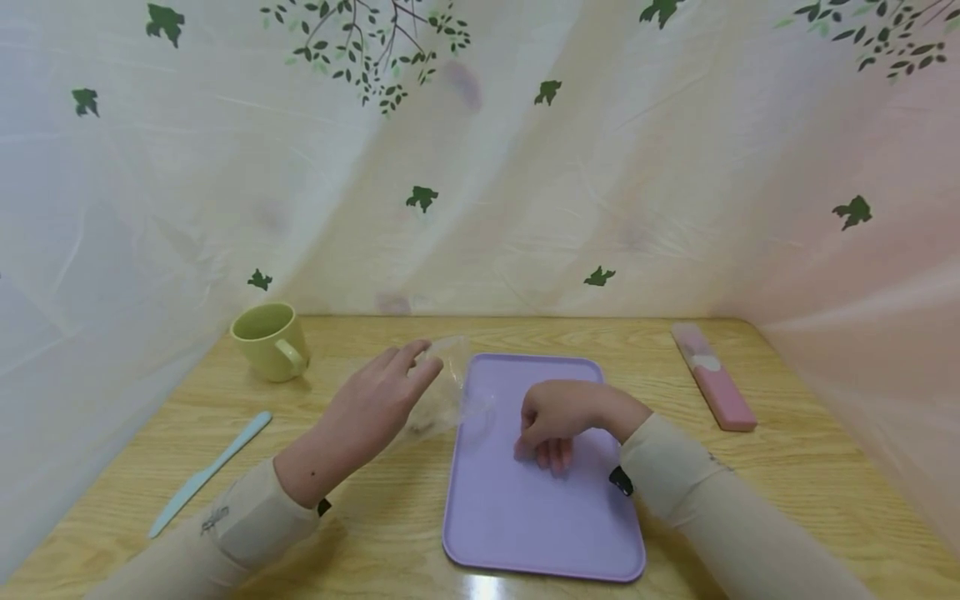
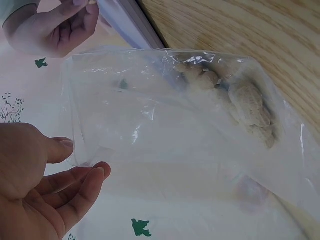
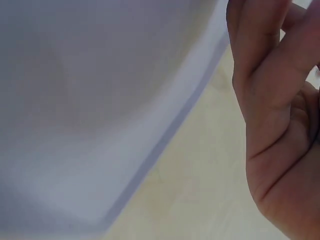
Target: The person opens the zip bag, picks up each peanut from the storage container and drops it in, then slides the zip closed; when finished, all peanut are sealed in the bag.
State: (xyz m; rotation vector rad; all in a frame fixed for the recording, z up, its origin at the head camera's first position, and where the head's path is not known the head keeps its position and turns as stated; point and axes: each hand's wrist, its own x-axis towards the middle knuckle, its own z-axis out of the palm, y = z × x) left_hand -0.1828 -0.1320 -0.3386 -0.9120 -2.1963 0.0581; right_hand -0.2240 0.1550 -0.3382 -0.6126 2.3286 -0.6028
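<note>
My left hand (image 1: 378, 404) pinches the rim of a clear plastic bag (image 2: 135, 110) between thumb and fingertips. Several peanuts in their shells (image 2: 247, 105) lie at the bag's far end. In the head view the bag stands beside the left edge of a purple tray (image 1: 510, 517). Over the tray, my right hand (image 1: 566, 417) bends down with its fingers curled. A small pale piece, apparently a peanut, shows at its fingertips at the top edge of the left wrist view. Most of that piece is hidden, and the right wrist view does not show it.
A green mug (image 1: 270, 342) stands at the back left of the wooden table (image 1: 375, 517). In front of it lies a light blue knife (image 1: 210, 475). A long pink case (image 1: 716, 379) lies right of the tray. A leaf-print curtain (image 1: 495, 250) hangs behind.
</note>
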